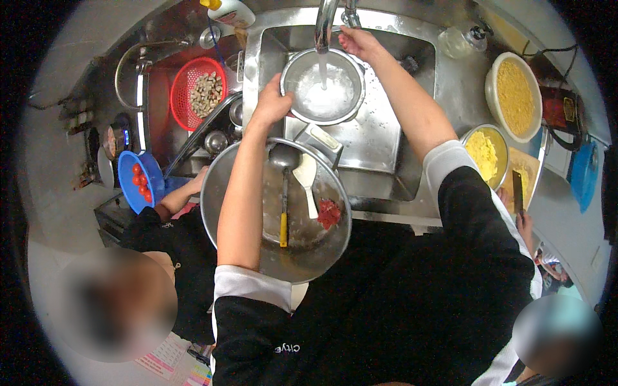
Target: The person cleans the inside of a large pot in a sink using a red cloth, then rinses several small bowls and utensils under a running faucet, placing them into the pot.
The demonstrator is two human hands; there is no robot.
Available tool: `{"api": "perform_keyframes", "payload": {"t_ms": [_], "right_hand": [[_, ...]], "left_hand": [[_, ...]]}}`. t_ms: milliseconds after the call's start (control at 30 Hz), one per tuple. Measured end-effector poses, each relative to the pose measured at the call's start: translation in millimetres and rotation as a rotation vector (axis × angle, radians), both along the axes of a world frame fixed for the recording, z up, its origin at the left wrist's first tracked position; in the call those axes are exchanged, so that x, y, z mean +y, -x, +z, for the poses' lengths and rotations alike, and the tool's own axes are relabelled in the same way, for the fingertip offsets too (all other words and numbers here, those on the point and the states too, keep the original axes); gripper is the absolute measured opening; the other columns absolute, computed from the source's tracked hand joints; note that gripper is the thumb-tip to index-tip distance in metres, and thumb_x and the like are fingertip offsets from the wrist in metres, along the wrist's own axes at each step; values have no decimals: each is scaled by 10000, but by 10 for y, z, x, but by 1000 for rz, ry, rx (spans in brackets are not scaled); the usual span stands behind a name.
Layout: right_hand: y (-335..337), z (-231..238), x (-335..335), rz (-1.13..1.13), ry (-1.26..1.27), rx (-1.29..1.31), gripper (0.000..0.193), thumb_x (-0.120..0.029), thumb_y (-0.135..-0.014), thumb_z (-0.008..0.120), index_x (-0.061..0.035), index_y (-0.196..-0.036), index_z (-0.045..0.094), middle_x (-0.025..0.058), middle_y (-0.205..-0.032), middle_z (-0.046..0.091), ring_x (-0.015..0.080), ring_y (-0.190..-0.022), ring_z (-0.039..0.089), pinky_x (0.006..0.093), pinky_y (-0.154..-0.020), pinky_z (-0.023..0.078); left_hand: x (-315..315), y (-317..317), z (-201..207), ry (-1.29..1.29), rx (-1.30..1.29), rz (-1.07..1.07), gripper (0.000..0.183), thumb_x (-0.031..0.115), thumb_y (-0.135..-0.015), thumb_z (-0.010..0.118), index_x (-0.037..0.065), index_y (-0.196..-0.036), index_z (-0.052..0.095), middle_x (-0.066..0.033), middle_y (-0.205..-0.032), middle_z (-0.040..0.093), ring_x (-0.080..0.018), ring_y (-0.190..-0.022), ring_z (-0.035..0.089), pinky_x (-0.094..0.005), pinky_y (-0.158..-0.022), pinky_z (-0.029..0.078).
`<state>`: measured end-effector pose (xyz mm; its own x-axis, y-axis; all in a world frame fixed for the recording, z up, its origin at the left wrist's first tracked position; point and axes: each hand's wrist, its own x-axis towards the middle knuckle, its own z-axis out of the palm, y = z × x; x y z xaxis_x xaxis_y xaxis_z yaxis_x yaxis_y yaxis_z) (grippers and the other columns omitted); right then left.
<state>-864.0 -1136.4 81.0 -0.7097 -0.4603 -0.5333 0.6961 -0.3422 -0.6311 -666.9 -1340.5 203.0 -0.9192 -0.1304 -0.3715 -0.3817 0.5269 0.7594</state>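
Observation:
Water runs from the tap (325,29) into a round metal bowl (309,117) over the sink (367,157). My left hand (275,103) is closed on the bowl's left rim. Up beside the tap is my right hand (358,44), fingers partly curled but apart, fingertips close to the tap lever (351,15); whether they touch it I cannot tell. Under my left forearm stands a large metal pot (241,254). Inside it lie a ladle (284,199) with a yellow handle, a white paddle (308,183) and a red lump (329,213) that looks like raw meat.
A red colander (183,116) of shellfish-like pieces and a blue basin (132,193) of tomatoes stand left. On the right are a bowl of yellow grains (513,96), a bowl of yellow pieces (483,154) and a knife (517,191) in a co-worker's hand. Another co-worker is at left.

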Motion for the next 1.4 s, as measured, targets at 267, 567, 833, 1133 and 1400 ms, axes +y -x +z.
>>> {"api": "perform_keyframes", "payload": {"t_ms": [267, 567, 833, 1133, 1400], "right_hand": [[-103, 165, 253, -68, 73, -73, 264, -253, -881, 561, 2, -939, 529, 140, -904, 616, 192, -754, 613, 288, -664, 534], [-432, 1007, 45, 126, -1433, 1267, 262, -225, -759, 641, -81, -972, 595, 103, -1013, 562, 233, -913, 564, 359, -726, 489], [-164, 730, -9, 376, -1442, 1464, 237, -161, -691, 649, -50, -898, 621, 163, -1027, 506, 320, -981, 490, 404, -757, 482], [-19, 407, 69, -43, -1202, 1460, 198, -196, -784, 595, -26, -884, 606, 157, -871, 576, 327, -864, 540, 402, -766, 459], [-378, 527, 161, -147, -494, 356, 456, -452, -818, 581, -118, -1117, 504, 135, -1067, 606, 323, -903, 601, 461, -770, 471]], "left_hand": [[104, -37, 69, -93, -130, 56, 473, 11, -786, 511, 5, -1247, 404, -139, -1045, 581, -196, -798, 607, -298, -599, 519], [94, -53, 36, -234, -146, 81, 460, -1, -792, 488, 25, -1242, 401, -119, -973, 588, -173, -716, 613, -265, -499, 515], [114, -56, 10, -334, -100, 89, 433, -15, -782, 482, -22, -1207, 398, -165, -990, 572, -225, -749, 626, -306, -514, 559], [148, -22, 26, -254, -116, 55, 459, 37, -797, 511, 19, -1240, 391, -120, -1031, 571, -174, -786, 612, -272, -526, 535], [111, -24, 5, -314, -108, 85, 496, 73, -807, 519, 32, -1281, 380, -111, -1077, 568, -173, -850, 589, -271, -546, 512]]}}
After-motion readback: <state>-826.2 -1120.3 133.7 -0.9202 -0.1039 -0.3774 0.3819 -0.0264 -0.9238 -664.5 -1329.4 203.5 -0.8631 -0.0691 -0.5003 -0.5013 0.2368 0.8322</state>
